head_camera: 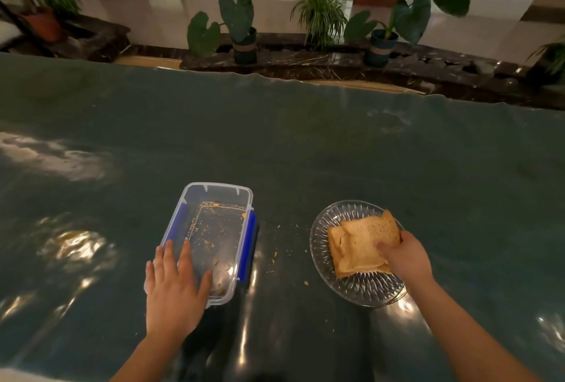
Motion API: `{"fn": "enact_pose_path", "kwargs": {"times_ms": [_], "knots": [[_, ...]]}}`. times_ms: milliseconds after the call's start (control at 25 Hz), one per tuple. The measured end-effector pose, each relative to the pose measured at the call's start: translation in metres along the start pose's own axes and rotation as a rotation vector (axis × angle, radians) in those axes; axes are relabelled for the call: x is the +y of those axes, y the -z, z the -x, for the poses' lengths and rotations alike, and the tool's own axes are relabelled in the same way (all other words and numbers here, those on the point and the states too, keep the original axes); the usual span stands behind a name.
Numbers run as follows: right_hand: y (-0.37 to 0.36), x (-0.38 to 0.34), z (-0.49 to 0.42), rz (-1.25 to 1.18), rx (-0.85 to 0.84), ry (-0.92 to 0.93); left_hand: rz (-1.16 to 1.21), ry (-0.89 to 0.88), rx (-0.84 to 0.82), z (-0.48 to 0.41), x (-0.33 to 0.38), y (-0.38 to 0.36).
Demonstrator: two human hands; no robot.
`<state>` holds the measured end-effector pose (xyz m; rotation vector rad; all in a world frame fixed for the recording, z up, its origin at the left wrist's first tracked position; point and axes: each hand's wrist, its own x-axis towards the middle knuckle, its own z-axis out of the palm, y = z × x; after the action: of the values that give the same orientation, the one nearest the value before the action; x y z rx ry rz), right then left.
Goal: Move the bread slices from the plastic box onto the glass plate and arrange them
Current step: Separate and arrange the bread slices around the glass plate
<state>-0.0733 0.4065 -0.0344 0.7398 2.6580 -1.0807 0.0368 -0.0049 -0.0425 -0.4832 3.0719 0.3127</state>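
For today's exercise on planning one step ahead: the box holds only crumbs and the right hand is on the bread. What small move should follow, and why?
Probably the right hand should nudge the top slice square over the bread slices below, then let go. The plastic box shows only crumbs, so nothing seems left to move, and the stack on the glass plate sits skewed.
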Motion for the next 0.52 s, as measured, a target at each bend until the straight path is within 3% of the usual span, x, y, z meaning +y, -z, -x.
{"fn": "enact_pose_path", "kwargs": {"times_ms": [360, 520], "knots": [[0.006, 0.013, -0.003, 0.081, 0.033, 0.035, 0.092, -0.29, 0.098, 0.002, 0.081, 0.006], [0.01, 0.02, 0.001, 0.097, 0.031, 0.024, 0.221, -0.377, -0.064, 0.009, 0.143, -0.009]]}}
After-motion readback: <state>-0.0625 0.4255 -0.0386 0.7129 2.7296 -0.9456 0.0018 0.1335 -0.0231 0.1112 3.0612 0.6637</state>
